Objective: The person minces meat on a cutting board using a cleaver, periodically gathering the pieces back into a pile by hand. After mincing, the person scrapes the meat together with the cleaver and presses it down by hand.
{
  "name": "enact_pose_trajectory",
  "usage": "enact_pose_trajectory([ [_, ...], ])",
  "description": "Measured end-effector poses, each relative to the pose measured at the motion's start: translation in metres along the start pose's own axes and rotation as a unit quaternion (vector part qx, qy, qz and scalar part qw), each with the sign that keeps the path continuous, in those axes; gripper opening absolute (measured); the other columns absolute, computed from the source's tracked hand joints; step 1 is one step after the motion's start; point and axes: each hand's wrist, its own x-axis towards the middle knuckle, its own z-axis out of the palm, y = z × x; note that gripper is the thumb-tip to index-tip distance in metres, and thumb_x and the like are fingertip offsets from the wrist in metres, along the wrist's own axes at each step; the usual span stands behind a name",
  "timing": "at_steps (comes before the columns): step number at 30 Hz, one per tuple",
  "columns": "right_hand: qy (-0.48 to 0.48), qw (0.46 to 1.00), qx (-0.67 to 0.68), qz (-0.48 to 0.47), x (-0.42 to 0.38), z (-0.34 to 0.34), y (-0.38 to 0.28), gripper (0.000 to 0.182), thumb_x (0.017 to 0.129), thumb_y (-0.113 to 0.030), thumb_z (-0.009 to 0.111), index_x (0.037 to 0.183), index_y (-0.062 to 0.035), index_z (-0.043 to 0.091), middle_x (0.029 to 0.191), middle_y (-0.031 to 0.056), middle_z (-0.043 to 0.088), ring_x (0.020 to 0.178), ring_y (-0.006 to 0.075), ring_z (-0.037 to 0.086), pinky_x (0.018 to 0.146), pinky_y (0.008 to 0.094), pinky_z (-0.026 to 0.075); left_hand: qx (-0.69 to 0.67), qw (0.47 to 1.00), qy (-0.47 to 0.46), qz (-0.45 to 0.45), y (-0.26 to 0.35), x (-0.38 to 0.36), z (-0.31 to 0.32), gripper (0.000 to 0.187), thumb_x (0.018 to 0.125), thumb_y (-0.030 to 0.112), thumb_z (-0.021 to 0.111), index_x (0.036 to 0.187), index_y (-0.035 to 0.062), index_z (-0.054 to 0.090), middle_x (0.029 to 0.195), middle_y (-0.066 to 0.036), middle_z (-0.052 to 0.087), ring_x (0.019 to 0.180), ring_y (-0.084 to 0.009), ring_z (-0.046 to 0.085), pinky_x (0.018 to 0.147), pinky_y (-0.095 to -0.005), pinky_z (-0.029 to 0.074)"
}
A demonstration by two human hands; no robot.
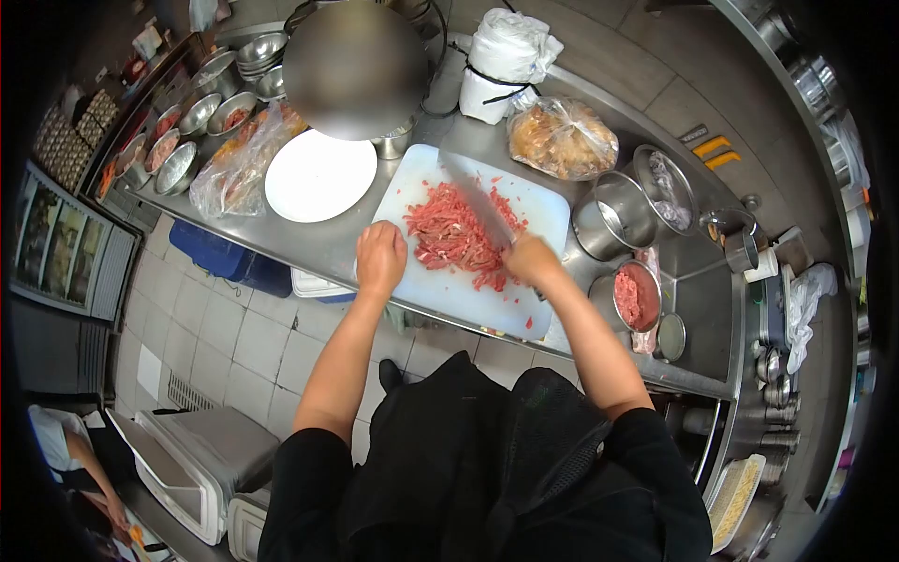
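Gripping the knife (484, 206) in my closed right hand (531, 259), I hold it across chopped meat (445, 229) on the cutting board (547, 217), my left hand (380, 258) curled at the edge, its grip unclear.

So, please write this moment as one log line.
right hand: gripping knife, blade blurred | left hand: at cutting board edge | cut meat: on board | white plate: beside board
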Motion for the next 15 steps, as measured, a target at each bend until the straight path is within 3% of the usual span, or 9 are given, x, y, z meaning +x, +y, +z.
enact_pose_trajectory([
  [3,-0.064,0.997,-0.013,0.039,0.003,-0.010,0.001,0.032,0.086,-0.018,0.058,0.109,0.0038,0.065,0.089,0.0227,0.072,0.069,0.0311,0.072,0.065,0.0422,0.059,0.005,1.000,0.001,-0.002,0.001,0.005,0.000,0.005,0.083,0.007,0.062,0.087,0.0062,0.060,0.094,-0.010,0.061,0.095,-0.0336,0.056,0.082,-0.0449,0.042],
  [5,-0.016,1.000,-0.011,-0.005,-0.007,-0.026,-0.003,0.032,0.085,-0.019,0.058,0.107,0.0027,0.066,0.089,0.0229,0.072,0.066,0.0311,0.072,0.065,0.0417,0.059,0.000,1.000,0.003,-0.003,0.001,0.003,0.001,0.005,0.083,0.007,0.062,0.088,0.0062,0.060,0.094,-0.010,0.061,0.094,-0.0336,0.056,0.082,-0.0449,0.042],
  [6,-0.009,0.999,0.048,0.016,-0.023,-0.039,-0.015,0.032,0.085,-0.019,0.058,0.108,0.0022,0.066,0.087,0.0229,0.072,0.067,0.0314,0.072,0.066,0.0422,0.059,-0.005,1.000,0.004,-0.001,0.001,0.003,0.001,0.005,0.083,0.007,0.062,0.087,0.0062,0.060,0.094,-0.010,0.061,0.094,-0.0335,0.056,0.082,-0.0449,0.042],
  [9,0.056,0.997,0.048,-0.016,0.000,0.000,0.007,0.032,0.086,-0.017,0.056,0.110,0.0021,0.065,0.083,0.0227,0.072,0.065,0.0317,0.072,0.065,0.0417,0.059,-0.007,1.000,0.002,0.001,-0.002,0.001,0.000,0.006,0.083,0.006,0.062,0.089,0.0057,0.060,0.094,-0.011,0.061,0.094,-0.0343,0.056,0.083,-0.0447,0.042],
  [10,-0.059,0.997,0.015,0.045,0.002,0.001,0.004,0.031,0.087,-0.015,0.055,0.109,0.0033,0.065,0.081,0.0228,0.072,0.065,0.0317,0.072,0.067,0.0420,0.058,-0.008,1.000,0.001,0.007,-0.002,0.003,0.002,0.007,0.084,0.006,0.062,0.091,0.0052,0.060,0.095,-0.013,0.062,0.094,-0.0353,0.056,0.083,-0.0446,0.043],
  [15,-0.033,0.999,0.014,0.004,-0.010,-0.027,0.004,0.029,0.087,-0.016,0.056,0.106,0.0044,0.064,0.080,0.0232,0.071,0.064,0.0322,0.071,0.066,0.0430,0.058,-0.015,1.000,0.006,0.012,0.000,0.004,0.002,0.007,0.083,0.005,0.063,0.089,0.0056,0.060,0.095,-0.012,0.062,0.094,-0.0345,0.056,0.083,-0.0450,0.042],
])
